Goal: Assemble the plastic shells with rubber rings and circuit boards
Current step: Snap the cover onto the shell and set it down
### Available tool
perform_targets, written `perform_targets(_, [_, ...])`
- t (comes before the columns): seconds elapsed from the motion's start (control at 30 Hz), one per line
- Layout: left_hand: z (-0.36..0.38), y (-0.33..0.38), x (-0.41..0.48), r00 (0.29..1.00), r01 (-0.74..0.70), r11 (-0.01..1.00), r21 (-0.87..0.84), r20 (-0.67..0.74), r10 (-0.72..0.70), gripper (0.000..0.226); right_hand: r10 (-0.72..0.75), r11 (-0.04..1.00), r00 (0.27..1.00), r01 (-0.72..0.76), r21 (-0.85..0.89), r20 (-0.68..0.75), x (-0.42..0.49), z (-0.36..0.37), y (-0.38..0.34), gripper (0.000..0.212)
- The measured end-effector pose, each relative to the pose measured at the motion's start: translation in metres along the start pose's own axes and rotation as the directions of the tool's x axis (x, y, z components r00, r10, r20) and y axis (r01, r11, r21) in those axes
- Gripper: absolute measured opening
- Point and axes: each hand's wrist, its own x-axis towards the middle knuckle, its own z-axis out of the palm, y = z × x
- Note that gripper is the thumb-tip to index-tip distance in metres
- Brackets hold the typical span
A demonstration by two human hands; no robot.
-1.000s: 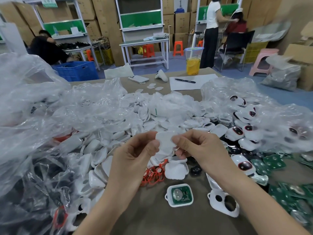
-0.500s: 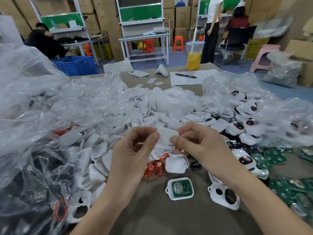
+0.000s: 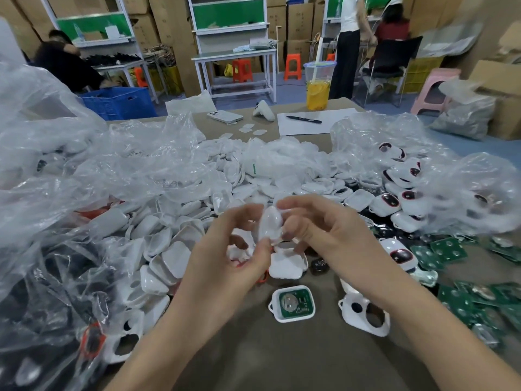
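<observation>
Both your left hand (image 3: 225, 255) and right hand (image 3: 332, 238) pinch one white shell (image 3: 269, 224), held above the table. One board-fitted shell (image 3: 293, 303) lies below. The empty-shell pile (image 3: 169, 249) and loose circuit boards (image 3: 448, 249) are large, so most work remains.

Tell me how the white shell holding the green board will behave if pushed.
The shell lies flat, open side up, so it would likely slide, not roll or tip. Thin moulded plastic: probably light and stiff. Its board may shift.
</observation>
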Motion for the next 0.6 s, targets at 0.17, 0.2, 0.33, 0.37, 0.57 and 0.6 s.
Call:
perform_targets(0.17, [0.002,0.001,-0.006,0.951,-0.308,0.896,0.32,0.066,0.303,0.032,0.101,0.979,0.995,-0.101,0.176,0.008,-0.005,-0.002,-0.004,0.024])
perform_targets(0.2, [0.001,0.001,-0.006,0.944,-0.327,0.885,0.33,0.063,0.325,0.031,0.112,0.974,0.994,-0.114,0.196,0.018,-0.006,-0.003,-0.005,0.024])
perform_targets(0.33, [-0.008,-0.004,-0.008,0.936,-0.352,0.873,0.338,0.116,0.333,0.027,0.086,0.99,0.996,-0.09,0.107,0.04,-0.01,-0.012,-0.007,0.023])
perform_targets(0.37, [-0.012,-0.008,-0.008,0.933,-0.36,0.863,0.355,0.134,0.334,0.027,0.058,0.998,0.998,-0.058,0.007,0.025,-0.012,-0.018,-0.007,0.025])
perform_targets(0.57, [-0.03,-0.023,-0.011,0.92,-0.391,0.78,0.488,0.211,0.329,0.028,-0.014,0.882,0.982,0.1,-0.46,0.187,-0.035,-0.046,-0.002,0.044])
perform_targets(0.6, [-0.03,-0.023,-0.01,0.921,-0.389,0.779,0.492,0.216,0.323,0.028,0.006,0.866,0.974,0.108,-0.488,0.227,-0.036,-0.045,-0.001,0.048])
